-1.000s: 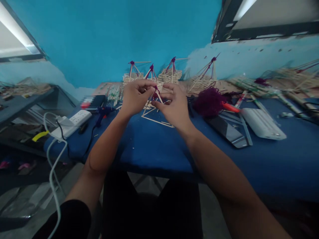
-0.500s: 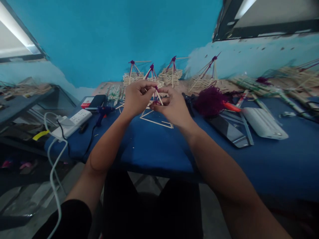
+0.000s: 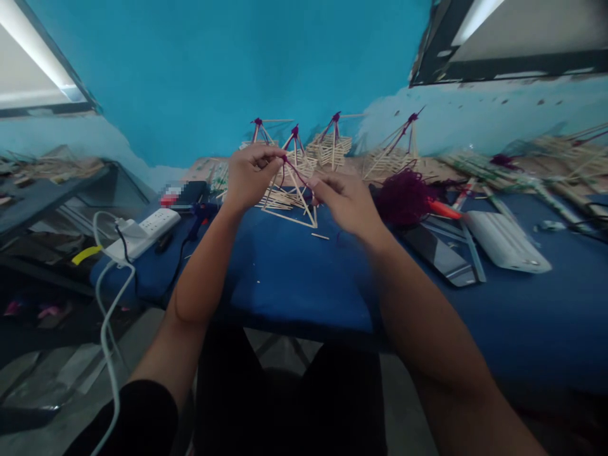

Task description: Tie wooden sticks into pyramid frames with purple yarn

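My left hand [image 3: 254, 176] is closed in a pinch at the top of a small pyramid frame of thin wooden sticks [image 3: 299, 220], where purple yarn is wound round the tip. A strand of purple yarn [image 3: 298, 172] runs from that tip to my right hand [image 3: 346, 197], whose thumb and fingers are pinched on it. The frame's base rests on the blue table [image 3: 294, 285]. Loose sticks [image 3: 280, 199] lie behind and inside the frame. A short stick piece [image 3: 320, 236] lies in front of its right corner.
Several finished-looking stick pyramids with purple tips [image 3: 335, 136] stand along the wall. Right of my hands are a purple yarn heap [image 3: 403, 197], an orange-handled tool [image 3: 444, 209], a dark phone-like slab [image 3: 439, 253] and a white block [image 3: 506, 240]. Leftward lie a glue gun [image 3: 202, 216] and a power strip [image 3: 147, 231].
My right hand has moved away to the right from the pyramid's tip, drawing out the yarn strand. The left hand stays at the tip. The view has shifted slightly.
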`<state>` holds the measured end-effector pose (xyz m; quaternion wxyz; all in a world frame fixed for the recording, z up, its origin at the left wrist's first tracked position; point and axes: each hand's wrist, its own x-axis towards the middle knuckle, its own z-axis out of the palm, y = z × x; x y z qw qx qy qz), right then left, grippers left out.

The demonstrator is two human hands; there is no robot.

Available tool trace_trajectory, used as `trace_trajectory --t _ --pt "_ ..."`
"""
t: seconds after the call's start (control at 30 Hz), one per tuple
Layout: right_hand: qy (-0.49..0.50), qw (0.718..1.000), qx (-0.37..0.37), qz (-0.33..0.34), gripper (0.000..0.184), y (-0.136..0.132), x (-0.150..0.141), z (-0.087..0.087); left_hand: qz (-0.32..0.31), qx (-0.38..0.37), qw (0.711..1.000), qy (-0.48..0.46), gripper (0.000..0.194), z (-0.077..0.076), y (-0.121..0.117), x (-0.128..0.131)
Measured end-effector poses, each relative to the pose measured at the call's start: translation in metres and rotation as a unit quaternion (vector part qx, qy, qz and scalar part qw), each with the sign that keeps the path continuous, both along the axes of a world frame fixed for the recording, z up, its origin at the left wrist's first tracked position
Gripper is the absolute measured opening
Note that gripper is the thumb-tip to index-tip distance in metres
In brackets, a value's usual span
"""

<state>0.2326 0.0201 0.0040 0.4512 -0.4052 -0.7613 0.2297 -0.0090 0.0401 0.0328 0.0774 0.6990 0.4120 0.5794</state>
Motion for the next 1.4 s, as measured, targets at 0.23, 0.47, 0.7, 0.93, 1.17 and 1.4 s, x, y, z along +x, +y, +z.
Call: trace_trajectory --t 0.23,0.47,0.7,0.93,1.17,1.4 --pt "0.004 1.0 -0.008 -0.017 0.052 0.014 0.014 -0.001 -0.116 -0.054 0.991 -0.046 0.008 -0.002 0.007 -0.014" --pt "0.082 0.989 -0.089 0.087 0.071 0.018 0.017 0.002 -0.162 -0.077 0.982 -0.051 0.015 -0.002 0.003 -0.016" --pt "0.039 0.995 -0.052 0.074 0.076 0.019 0.022 0.001 -0.28 -0.116 0.953 0.015 0.041 0.006 -0.017 -0.008" --pt "-0.003 1.0 -0.01 0.018 0.051 0.021 0.015 -0.005 -0.346 -0.176 0.919 0.07 0.053 0.002 -0.027 0.009" --pt "0.07 0.99 0.091 -0.077 0.066 0.018 0.013 -0.002 -0.359 -0.218 0.904 0.081 0.033 0.001 -0.029 0.012" --pt "0.154 0.973 0.135 -0.111 0.067 -0.006 0.007 0.015 -0.35 -0.214 0.907 0.095 0.019 0.017 -0.055 0.019"
